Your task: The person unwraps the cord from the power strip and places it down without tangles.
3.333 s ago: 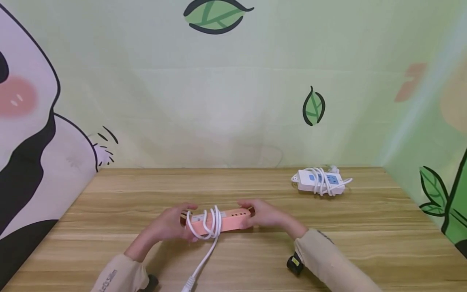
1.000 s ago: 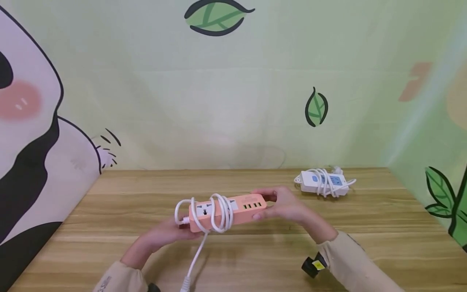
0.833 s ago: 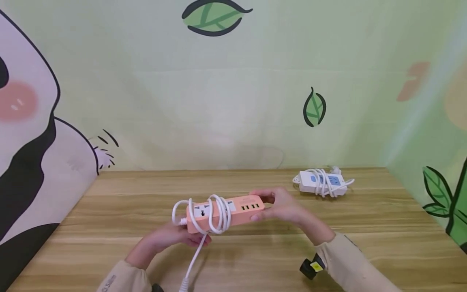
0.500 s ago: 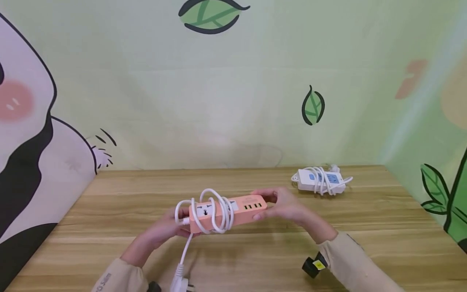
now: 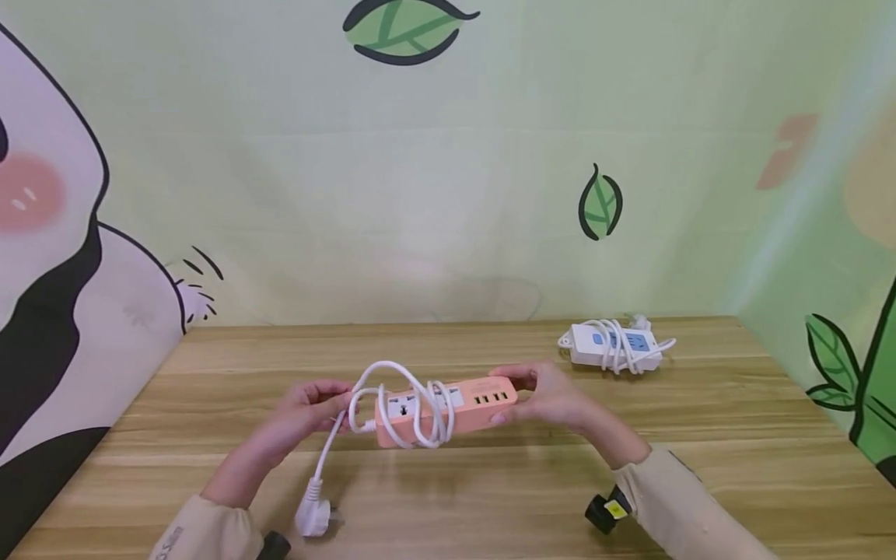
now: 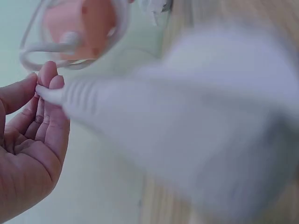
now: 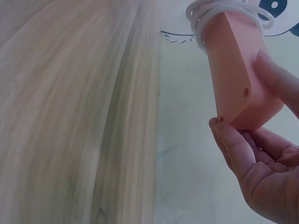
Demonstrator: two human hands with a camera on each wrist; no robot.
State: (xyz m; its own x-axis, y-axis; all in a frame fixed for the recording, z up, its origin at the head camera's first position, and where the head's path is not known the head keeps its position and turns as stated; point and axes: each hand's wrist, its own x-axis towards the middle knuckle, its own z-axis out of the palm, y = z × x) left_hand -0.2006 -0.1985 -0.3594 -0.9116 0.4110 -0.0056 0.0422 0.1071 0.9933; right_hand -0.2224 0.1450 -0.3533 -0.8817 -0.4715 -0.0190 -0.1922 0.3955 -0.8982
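A wood-grain table point(image 5: 448, 505) spread under everything; above it, apparently raised clear of the surface and tilted a little up at its right end, was the orange power strip point(image 5: 470, 420), held in front of the person; its case looked rigid and smooth, probably light to moderate in weight, hard enough to bear a firm squeeze but perhaps slick under dry fingers; the white power strip point(image 5: 585, 356) lay well apart toward the back right of the table, wrapped in its own cord. The right hand point(image 5: 551, 397) grasped the orange strip's right end, thumb on the near side and other fingers at the far edge; that bare end, by the four small slots point(image 5: 486, 398), seemed the best place to hold, being free of coils. The left hand point(image 5: 301, 412) pinched the white cord point(image 5: 385, 364) between thumb and fingertips, just beside the strip's left end; the cord was probably pliant yet springy, apt to slide over smooth plastic, with loose turns round the strip and one loop standing high. The white plug point(image 5: 313, 513) hung below the left hand; likely hard and dense for its size, it could swing and tug the cord.
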